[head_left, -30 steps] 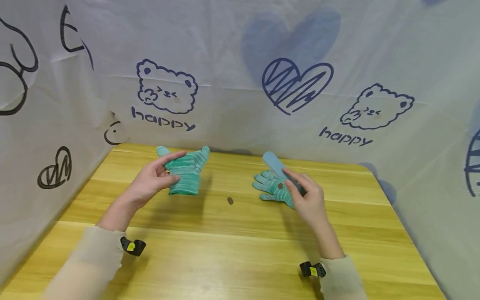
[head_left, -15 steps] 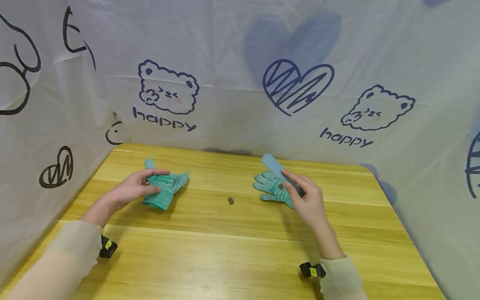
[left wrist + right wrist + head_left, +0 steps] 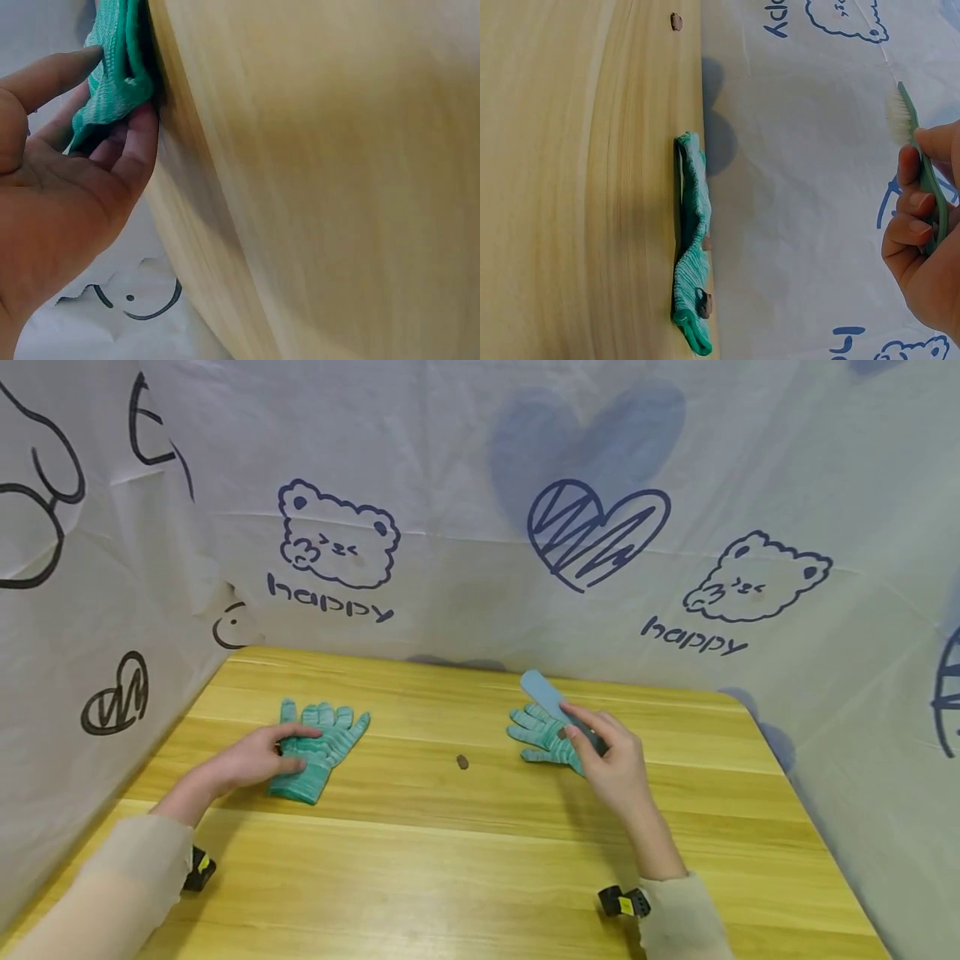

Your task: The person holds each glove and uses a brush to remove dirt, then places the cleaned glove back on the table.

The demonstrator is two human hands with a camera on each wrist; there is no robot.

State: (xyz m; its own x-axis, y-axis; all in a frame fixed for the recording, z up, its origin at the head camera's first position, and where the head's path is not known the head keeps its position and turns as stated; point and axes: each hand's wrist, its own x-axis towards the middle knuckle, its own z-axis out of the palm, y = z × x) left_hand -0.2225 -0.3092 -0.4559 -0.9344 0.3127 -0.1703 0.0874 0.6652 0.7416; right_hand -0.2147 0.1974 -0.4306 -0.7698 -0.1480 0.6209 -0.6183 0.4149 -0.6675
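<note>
My left hand (image 3: 251,758) pinches the side of a green striped knit glove (image 3: 335,745) at the table's left, its fingers spread away from me. Thumb and fingertips sit on either side of the fabric in the left wrist view, close over the wood. In my right hand (image 3: 617,764) is a blue-green scrubbing brush (image 3: 542,688), gripped by its handle. White bristles (image 3: 898,118) show on the brush in the right wrist view. Below it lies a second green glove (image 3: 531,727), partly covered by the brush and hand. Small brown lumps (image 3: 705,304) sit on that glove.
One more brown lump (image 3: 462,762) lies on the wooden table (image 3: 450,877) between the two gloves. White cloth (image 3: 465,577) with drawn hearts and bears hangs behind the table and along both sides.
My left hand has carried its glove left, down and towards me, and the glove now lies flatter with all its fingers showing. The right hand with the brush has barely moved.
</note>
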